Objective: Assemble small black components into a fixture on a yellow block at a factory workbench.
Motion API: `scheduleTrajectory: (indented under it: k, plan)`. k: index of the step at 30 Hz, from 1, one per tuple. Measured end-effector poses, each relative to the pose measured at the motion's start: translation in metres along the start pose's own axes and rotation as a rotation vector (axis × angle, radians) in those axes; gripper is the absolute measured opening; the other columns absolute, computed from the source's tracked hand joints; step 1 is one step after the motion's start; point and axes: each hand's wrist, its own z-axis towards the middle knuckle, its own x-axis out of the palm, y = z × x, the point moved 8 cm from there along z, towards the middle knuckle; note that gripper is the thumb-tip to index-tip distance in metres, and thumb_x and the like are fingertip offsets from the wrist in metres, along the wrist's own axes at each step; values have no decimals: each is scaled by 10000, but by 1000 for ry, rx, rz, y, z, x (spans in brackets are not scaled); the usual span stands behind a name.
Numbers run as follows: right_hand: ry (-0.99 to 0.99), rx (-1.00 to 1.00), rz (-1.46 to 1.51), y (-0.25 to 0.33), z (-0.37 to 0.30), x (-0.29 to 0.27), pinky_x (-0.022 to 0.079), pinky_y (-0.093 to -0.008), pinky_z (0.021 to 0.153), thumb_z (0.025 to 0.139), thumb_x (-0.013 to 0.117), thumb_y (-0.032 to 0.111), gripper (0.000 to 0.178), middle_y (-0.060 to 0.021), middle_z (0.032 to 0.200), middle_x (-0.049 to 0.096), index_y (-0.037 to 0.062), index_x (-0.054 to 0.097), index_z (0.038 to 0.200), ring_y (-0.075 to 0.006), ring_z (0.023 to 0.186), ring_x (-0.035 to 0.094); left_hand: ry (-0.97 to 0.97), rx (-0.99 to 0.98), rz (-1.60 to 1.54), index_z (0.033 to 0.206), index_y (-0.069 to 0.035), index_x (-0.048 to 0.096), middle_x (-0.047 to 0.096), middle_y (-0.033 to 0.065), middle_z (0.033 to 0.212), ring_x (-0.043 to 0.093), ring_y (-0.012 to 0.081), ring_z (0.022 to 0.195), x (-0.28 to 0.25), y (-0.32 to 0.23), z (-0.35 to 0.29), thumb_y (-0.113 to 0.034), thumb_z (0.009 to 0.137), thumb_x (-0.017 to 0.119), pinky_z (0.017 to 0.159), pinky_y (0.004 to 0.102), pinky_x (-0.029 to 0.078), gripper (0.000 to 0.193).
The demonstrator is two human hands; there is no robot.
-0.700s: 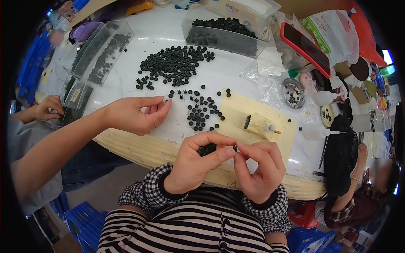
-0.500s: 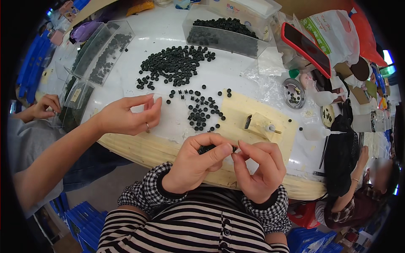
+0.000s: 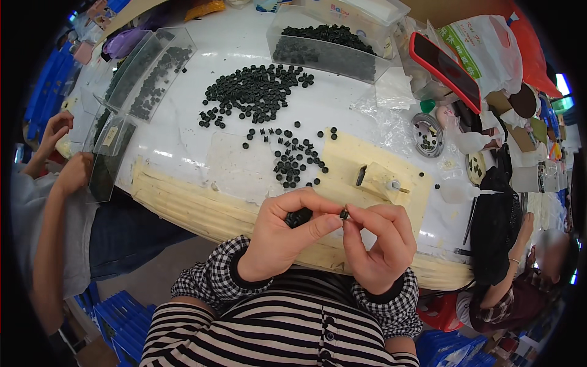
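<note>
Between the fingertips of both my hands, just in front of the table edge, is a small black wheel-like piece (image 3: 344, 215). My left hand (image 3: 278, 235) pinches it with thumb and forefinger, and more black pieces (image 3: 298, 218) lie cupped in its curled fingers. My right hand (image 3: 385, 248) has its thumb and forefinger closed on the piece's other side. A loose group of the same round grooved pieces (image 3: 293, 165) lies on the white table beyond my hands. Farther back is a larger heap (image 3: 251, 92) of them.
A cream board (image 3: 342, 159) with a small block fixture (image 3: 382, 177) lies ahead right. Clear bins of black parts stand at the back (image 3: 330, 55) and left (image 3: 147, 85). A red-cased phone (image 3: 445, 70) leans at back right. At left are a co-worker's hands (image 3: 74, 171).
The co-worker's hand has drawn back from the table's middle to the bin at left. My hands have shifted slightly, and the piece between my fingertips now shows more fully.
</note>
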Motion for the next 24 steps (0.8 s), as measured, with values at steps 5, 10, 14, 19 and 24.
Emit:
scheduleTrajectory:
  k: [5,10,14,19,24]
  plan:
    - [7,-8,-12,0,0,0,494,-246,567,697,733,-78,299,-83,813,599,14,688,978,-160,659,603,5,111,156,975,-1,696,617,20,804,520,60,728,-4,-5,1,-25,817,703,683,207,414,160]
    - [5,-23,-19,2,1,0,493,-245,563,699,731,-83,312,-80,810,598,13,691,993,-157,657,601,5,128,161,977,-4,699,614,20,797,517,60,722,-2,-6,2,-22,817,700,676,206,410,160]
    - [14,-30,-21,3,2,0,491,-243,556,700,731,-85,319,-78,808,597,15,694,1001,-153,654,600,7,124,170,972,-3,699,613,20,797,518,61,721,-3,-4,1,-16,816,699,677,206,412,157]
    - [17,-40,-26,4,3,0,488,-241,551,703,731,-82,315,-76,804,595,16,697,1001,-149,647,596,0,116,155,949,2,694,612,18,799,523,63,728,-1,-6,2,-7,810,701,686,206,416,139]
    - [28,-41,-27,5,3,0,484,-239,546,700,732,-81,323,-75,798,593,17,700,1006,-147,639,590,-1,78,83,909,11,680,615,14,809,518,58,740,-1,-3,1,-9,815,699,688,206,417,98]
